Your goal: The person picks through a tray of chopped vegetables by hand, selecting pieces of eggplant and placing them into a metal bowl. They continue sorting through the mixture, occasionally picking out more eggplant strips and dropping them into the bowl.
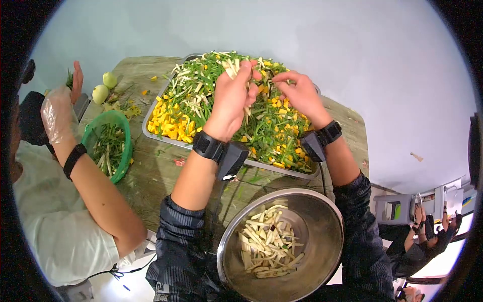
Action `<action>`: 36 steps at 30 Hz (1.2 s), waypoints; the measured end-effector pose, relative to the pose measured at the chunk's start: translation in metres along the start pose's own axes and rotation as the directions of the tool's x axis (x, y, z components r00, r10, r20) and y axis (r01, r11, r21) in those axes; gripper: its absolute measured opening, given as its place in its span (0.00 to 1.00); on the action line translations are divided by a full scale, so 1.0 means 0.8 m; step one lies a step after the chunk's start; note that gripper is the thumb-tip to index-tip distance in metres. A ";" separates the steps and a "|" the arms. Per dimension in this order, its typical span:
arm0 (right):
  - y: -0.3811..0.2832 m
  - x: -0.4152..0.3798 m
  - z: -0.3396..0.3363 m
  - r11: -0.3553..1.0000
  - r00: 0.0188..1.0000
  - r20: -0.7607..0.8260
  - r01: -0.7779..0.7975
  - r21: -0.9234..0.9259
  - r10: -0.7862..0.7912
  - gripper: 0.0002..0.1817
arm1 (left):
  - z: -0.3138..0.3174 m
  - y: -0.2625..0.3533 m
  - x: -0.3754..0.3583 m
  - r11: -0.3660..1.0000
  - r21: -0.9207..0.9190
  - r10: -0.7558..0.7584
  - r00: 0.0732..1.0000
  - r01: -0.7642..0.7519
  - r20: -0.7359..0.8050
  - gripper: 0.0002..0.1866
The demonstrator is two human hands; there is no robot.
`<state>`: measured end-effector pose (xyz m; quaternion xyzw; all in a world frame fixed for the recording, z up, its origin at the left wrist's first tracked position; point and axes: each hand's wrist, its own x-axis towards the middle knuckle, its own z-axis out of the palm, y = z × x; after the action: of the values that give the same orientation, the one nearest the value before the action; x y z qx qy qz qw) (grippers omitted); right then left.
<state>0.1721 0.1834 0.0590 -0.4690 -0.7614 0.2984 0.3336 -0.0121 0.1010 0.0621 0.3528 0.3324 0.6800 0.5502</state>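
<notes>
My left hand (232, 98) is closed around a bunch of pale vegetable strips (231, 68), held above a heaped metal tray (168, 142). My right hand (303, 96) is over the right part of the same heap, fingers curled toward the thumb; whatever is between the fingertips is too small to make out. The heap mixes chopped green stalks (201, 75), yellow diced pieces (173, 123) and pale strips. Below my forearms stands a steel bowl (322, 241) with more pale strips (269, 239) at its bottom.
A co-worker's gloved hand (58, 116) is raised at the left. Near it stand a green basket (128, 151) of cut green stalks and two pale round vegetables (100, 94) on the wooden table (146, 194). A wall rises behind. Other people (422, 246) are at far right.
</notes>
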 end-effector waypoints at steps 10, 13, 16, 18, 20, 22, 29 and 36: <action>0.036 0.031 0.031 0.950 0.945 -0.215 0.191 -0.246 -0.245 0.11 | -0.003 0.002 0.004 0.984 -0.167 -0.062 0.998 0.058 -0.017 0.11; 0.053 0.042 0.031 0.991 0.957 -0.260 0.110 -0.074 -0.126 0.10 | -0.004 0.001 0.005 0.994 -0.104 -0.047 0.999 0.045 -0.012 0.13; 0.053 0.040 0.026 0.997 0.967 -0.241 0.082 -0.010 -0.082 0.11 | -0.003 0.002 0.004 0.995 -0.088 -0.039 0.999 0.036 -0.030 0.14; 0.047 0.035 0.024 0.992 0.977 -0.212 0.012 0.123 0.014 0.11 | -0.002 0.002 0.003 0.996 -0.080 -0.039 0.999 0.037 -0.026 0.14; 0.042 0.034 0.027 0.992 0.979 -0.204 0.021 0.126 0.005 0.11 | -0.001 0.003 0.002 0.997 -0.071 -0.041 0.999 0.040 -0.021 0.14; 0.041 0.033 0.027 0.991 0.980 -0.201 0.032 0.132 -0.005 0.11 | 0.001 0.003 0.000 0.997 -0.046 -0.061 0.998 0.060 -0.021 0.14; 0.046 0.029 0.012 0.954 0.981 -0.177 -0.029 0.298 0.085 0.11 | -0.004 0.006 0.000 0.996 -0.029 -0.082 0.996 0.083 0.023 0.12; 0.041 0.022 0.002 0.896 0.982 -0.093 -0.112 0.430 0.167 0.12 | -0.004 0.004 0.000 0.995 -0.027 -0.096 0.994 0.097 0.052 0.12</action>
<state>0.1818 0.2116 0.0369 -0.4573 -0.6202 0.4487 0.4527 -0.0161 0.1004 0.0629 0.3452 0.3250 0.6483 0.5958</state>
